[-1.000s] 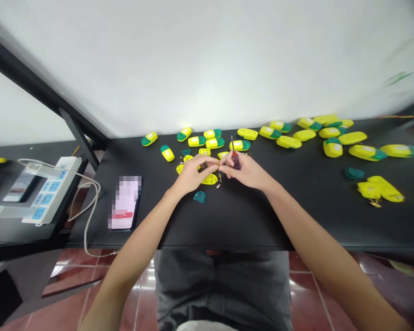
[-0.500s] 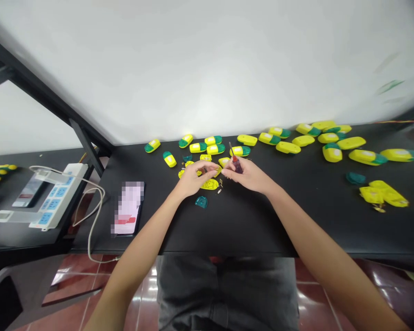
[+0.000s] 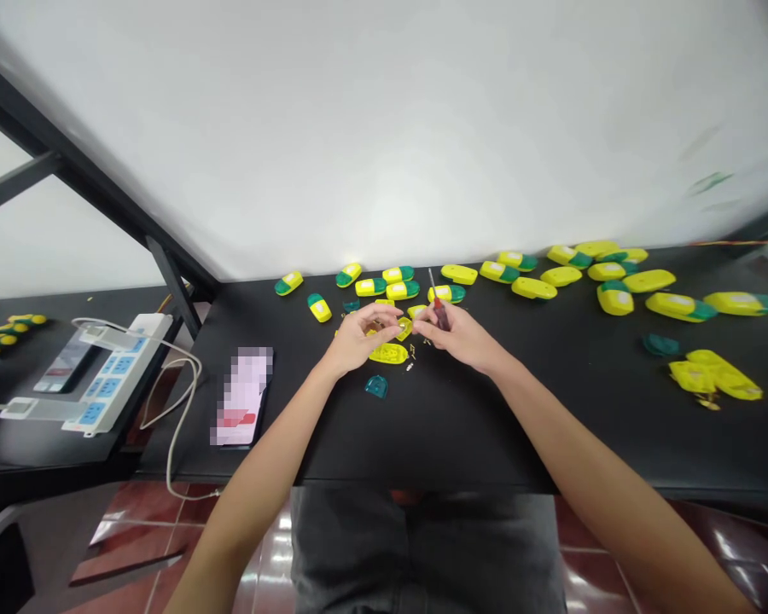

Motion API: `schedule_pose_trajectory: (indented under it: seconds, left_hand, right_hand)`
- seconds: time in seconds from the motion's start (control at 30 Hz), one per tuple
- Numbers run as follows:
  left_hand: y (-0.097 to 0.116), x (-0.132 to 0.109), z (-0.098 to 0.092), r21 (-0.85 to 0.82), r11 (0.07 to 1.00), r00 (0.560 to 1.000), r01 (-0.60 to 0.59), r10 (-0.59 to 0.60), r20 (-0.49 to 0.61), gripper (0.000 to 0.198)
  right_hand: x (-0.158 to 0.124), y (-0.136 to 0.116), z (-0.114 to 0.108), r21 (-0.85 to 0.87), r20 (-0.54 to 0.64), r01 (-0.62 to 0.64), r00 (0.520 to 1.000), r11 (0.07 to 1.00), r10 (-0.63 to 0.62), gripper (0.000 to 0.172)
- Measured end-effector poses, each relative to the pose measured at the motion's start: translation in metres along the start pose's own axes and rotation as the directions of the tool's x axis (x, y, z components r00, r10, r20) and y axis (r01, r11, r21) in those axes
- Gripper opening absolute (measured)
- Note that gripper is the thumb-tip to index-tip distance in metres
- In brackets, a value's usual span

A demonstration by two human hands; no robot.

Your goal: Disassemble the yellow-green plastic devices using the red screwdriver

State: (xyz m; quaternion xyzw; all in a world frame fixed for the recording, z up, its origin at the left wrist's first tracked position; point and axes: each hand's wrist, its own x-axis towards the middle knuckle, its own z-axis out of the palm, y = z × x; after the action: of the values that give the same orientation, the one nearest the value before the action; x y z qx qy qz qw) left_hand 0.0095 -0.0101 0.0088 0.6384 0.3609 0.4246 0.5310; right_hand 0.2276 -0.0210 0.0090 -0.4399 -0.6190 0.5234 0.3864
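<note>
My left hand (image 3: 361, 335) is closed in a pinch on a small yellow part (image 3: 404, 328) just above an open yellow shell half (image 3: 388, 353) on the black table (image 3: 461, 409). My right hand (image 3: 464, 334) grips a small red-handled screwdriver (image 3: 436, 299), its shaft pointing up and away. The fingertips of both hands nearly meet. A loose teal cap (image 3: 375, 386) lies just in front of my left wrist, and tiny screws (image 3: 411, 358) are scattered between the hands.
Several yellow-and-teal cases (image 3: 569, 275) line the table's far edge to the right. More yellow pieces (image 3: 717, 375) and a teal cap (image 3: 660, 344) sit at right. A phone (image 3: 243, 396) lies at left, a white power strip (image 3: 112, 371) on the side bench.
The view has tilted, so everything sits lower in the picture. Both hands stay together over the yellow shell half, the screwdriver still in my right hand.
</note>
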Motion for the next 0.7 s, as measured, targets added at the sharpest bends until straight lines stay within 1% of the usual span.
schedule_pose_trajectory:
  seconds: [0.07,0.17,0.23,0.3,0.4,0.5,0.7]
  left_hand:
    - [0.0013,-0.0011,0.0022,0.028,0.999,0.999,-0.032,0.031,0.037,0.035]
    - [0.0019,-0.0021,0.005,0.085,0.994,0.996,-0.071,0.065,0.065,0.029]
    - [0.0016,-0.0024,0.0061,0.112,0.989,0.993,-0.092,0.083,0.078,0.026]
    - [0.0014,-0.0025,0.0063,0.125,0.987,0.992,-0.105,0.095,0.088,0.025]
    - [0.0018,-0.0022,0.0053,0.126,0.986,0.992,-0.108,0.098,0.082,0.024]
    - [0.0019,-0.0018,0.0044,0.115,0.989,0.994,-0.096,0.09,0.054,0.027]
    - [-0.0003,-0.0015,0.0059,0.121,0.985,0.992,-0.123,0.119,0.044,0.026]
  right_hand:
    - [-0.0012,-0.0015,0.0044,-0.02,0.029,0.04,0.999,0.999,-0.039,0.057]
    - [-0.0023,-0.0021,0.005,-0.055,0.011,0.076,0.997,0.996,-0.075,0.056]
    - [-0.0022,-0.0012,0.0035,-0.046,0.007,0.079,0.997,0.996,-0.079,0.058]
    - [-0.0018,0.0,0.002,-0.019,0.027,0.087,0.996,0.996,-0.086,0.058]
    - [-0.0018,0.0006,0.0006,0.036,0.056,0.086,0.995,0.996,-0.088,0.057]
    - [-0.0021,-0.0004,0.0008,0.095,0.069,0.07,0.995,0.993,-0.077,0.055]
    - [-0.0014,-0.0005,0.0047,0.139,0.038,0.063,0.997,0.988,-0.068,0.055]
